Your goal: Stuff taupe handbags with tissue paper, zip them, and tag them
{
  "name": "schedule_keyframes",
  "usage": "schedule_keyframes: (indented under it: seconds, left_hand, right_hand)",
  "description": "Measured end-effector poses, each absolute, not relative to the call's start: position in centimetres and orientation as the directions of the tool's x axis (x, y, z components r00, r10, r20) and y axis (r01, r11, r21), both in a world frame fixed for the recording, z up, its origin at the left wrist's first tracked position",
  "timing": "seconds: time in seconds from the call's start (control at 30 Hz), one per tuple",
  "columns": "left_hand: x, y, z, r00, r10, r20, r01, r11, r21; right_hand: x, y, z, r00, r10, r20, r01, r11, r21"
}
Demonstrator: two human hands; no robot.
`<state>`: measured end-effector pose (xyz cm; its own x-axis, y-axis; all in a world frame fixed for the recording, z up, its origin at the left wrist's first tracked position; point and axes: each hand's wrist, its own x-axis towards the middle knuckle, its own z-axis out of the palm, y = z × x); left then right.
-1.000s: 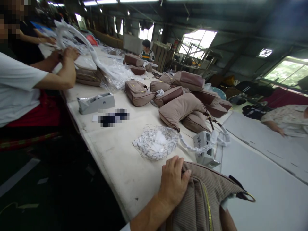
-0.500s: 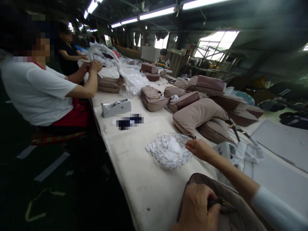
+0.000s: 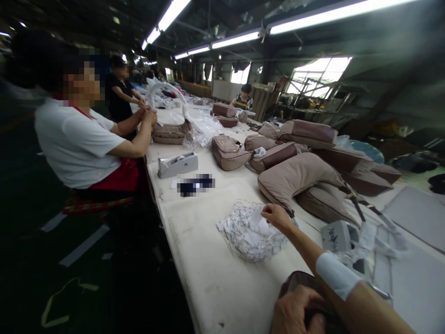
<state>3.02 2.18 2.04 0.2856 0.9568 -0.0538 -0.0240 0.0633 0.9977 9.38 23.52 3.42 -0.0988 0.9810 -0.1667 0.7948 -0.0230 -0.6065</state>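
Note:
My left hand (image 3: 297, 310) is closed on the edge of a brown handbag (image 3: 290, 284) at the bottom of the view. Most of that bag is hidden by my hand and my right forearm. My right hand (image 3: 278, 218) reaches over it to a heap of small white pieces with dark lines in a clear plastic bag (image 3: 239, 236). Its fingertips are pinched together at the top of the heap, beside a plain white piece (image 3: 261, 226). Whether that piece is between the fingers is hard to see.
Several taupe handbags (image 3: 301, 178) lie to the right and farther back. Grey tape dispensers stand at the left (image 3: 178, 165) and right (image 3: 336, 235). A co-worker in a white shirt (image 3: 78, 144) sits at the left table edge, handling a white-wrapped strap (image 3: 184, 104). Others work farther off.
My right hand has moved left and in over the heap, fingers now at its top. My left hand stays on the handbag, which sits lower in view as the camera has shifted.

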Motion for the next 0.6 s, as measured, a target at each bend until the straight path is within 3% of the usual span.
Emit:
schedule_keyframes:
  seconds: [0.1,0.17,0.2,0.27,0.47,0.6]
  left_hand:
    - [2.6,2.4,3.1,0.292,0.957,-0.006,-0.043,0.02,0.999]
    - [2.2,2.7,3.8,0.314,0.949,-0.034,-0.037,0.048,0.998]
    - [2.0,2.8,4.1,0.326,0.943,-0.059,-0.036,0.075,0.997]
    - [1.5,3.1,4.6,0.35,0.931,-0.103,-0.055,0.13,0.99]
    - [1.1,2.5,4.7,0.409,0.912,-0.031,-0.093,0.075,0.993]
    - [1.4,2.1,4.3,0.391,0.92,-0.024,-0.023,0.036,0.999]
  right_hand:
    - [11.9,20.1,8.9,-0.148,0.969,-0.196,0.649,-0.055,-0.759]
    - [14.2,16.2,12.6,-0.207,0.956,-0.208,0.421,-0.105,-0.901]
    - [15.3,14.0,14.1,-0.221,0.949,-0.223,0.313,-0.148,-0.938]
    - [17.2,9.2,15.8,-0.22,0.943,-0.248,0.264,-0.187,-0.946]
    - [18.9,1.3,11.7,-0.049,0.993,-0.111,0.57,-0.063,-0.819]
    - [18.8,1.4,9.5,-0.164,0.985,0.045,0.782,0.157,-0.603]
